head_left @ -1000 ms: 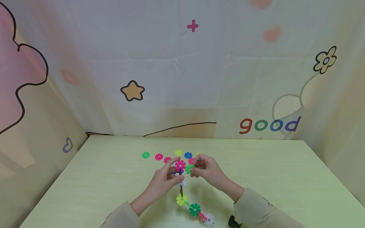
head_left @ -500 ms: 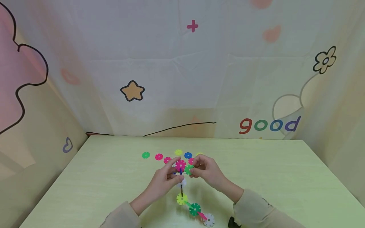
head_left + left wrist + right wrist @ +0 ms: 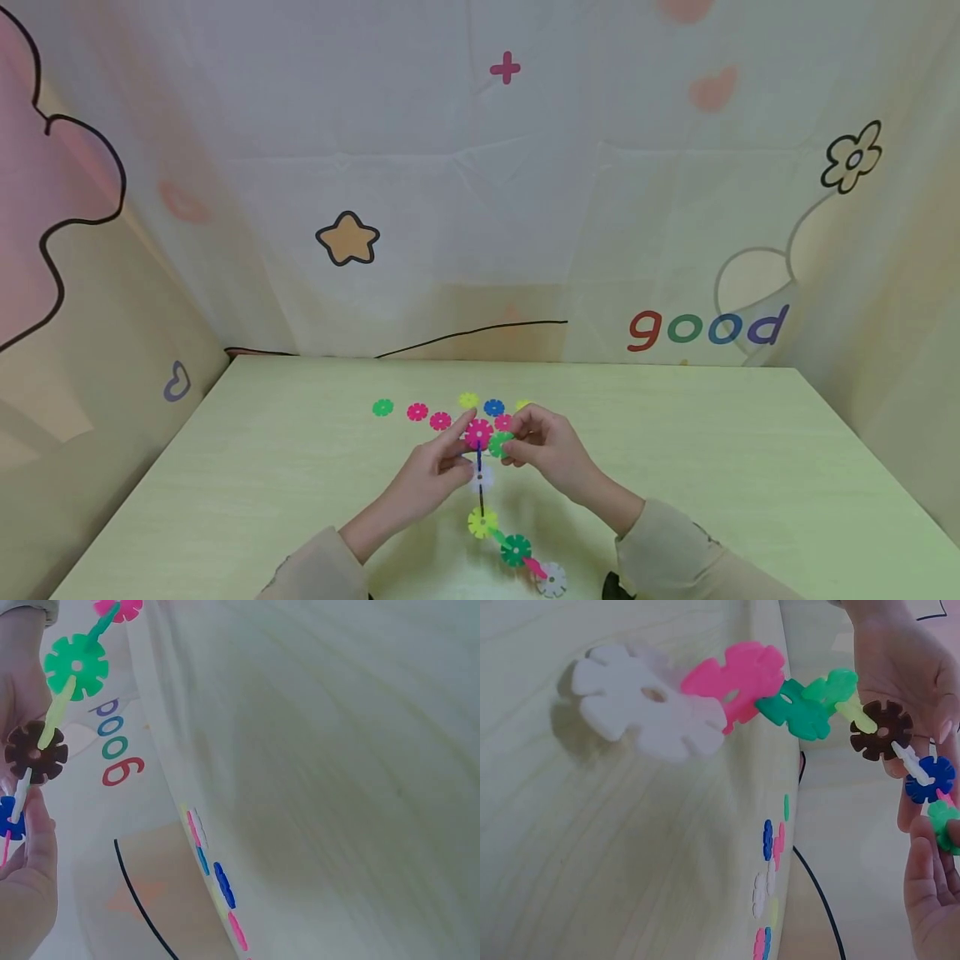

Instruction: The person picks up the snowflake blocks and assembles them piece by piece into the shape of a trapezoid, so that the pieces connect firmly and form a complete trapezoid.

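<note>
A chain of slotted plastic snowflake discs hangs from my hands toward me, its pieces joined at right angles. At its low end is a white disc; further up come a brown disc and a blue disc. My left hand holds the upper part, thumb near a white disc and index finger stretched toward the pink disc on top. Between thumb and fingers my right hand pinches a green disc, right at the pink disc's edge. The fingers partly cover the green disc.
Loose discs lie on the table beyond my hands: a green one, pink ones, a blue one and a yellow one among them. A printed curtain hangs behind the table's far edge.
The chain has shifted slightly to the right. My left fingers have moved on it, and more of the upper white disc and blue edge shows. My right hand stays almost still with the green disc.
</note>
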Tool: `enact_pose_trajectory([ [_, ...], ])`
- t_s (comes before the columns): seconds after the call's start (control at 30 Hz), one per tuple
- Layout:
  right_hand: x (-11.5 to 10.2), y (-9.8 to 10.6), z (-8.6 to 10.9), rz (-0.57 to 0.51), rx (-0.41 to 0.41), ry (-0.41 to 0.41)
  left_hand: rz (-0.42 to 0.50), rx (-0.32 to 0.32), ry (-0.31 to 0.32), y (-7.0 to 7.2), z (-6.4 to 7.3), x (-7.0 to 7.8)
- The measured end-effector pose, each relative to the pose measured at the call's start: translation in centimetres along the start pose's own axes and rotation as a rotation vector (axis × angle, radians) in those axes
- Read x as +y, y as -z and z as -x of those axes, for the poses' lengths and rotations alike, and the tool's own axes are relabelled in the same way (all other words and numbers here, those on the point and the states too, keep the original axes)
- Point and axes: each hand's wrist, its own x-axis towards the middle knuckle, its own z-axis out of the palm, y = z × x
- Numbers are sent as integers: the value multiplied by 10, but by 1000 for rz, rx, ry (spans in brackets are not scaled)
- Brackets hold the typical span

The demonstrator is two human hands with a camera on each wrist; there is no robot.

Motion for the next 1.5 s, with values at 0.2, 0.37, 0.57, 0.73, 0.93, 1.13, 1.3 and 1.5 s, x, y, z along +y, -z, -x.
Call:
enact_pose_trajectory([
  [0.2,-1,1,1,0,19,-21,-1,-6,13,0,-1,3],
  [0.37,-4,2,3,2,22,-19,-7,6,34,-1,-4,8],
  [0.57,-7,5,3,12,8,-10,-28,0,31,0,-8,12],
  [0.73,-10,10,5,40,4,10,-56,-80,1,7,-10,16],
  [0.93,-17,16,8,67,37,7,-127,-190,-8,18,-16,27],
  [1.13,-20,22,10,59,62,31,-191,-230,-1,24,-22,38],
  [1.3,-18,25,11,50,66,31,-242,-254,-18,26,-25,44],
  [1.5,-18,28,12,39,74,11,-310,-278,-41,27,-27,48],
])
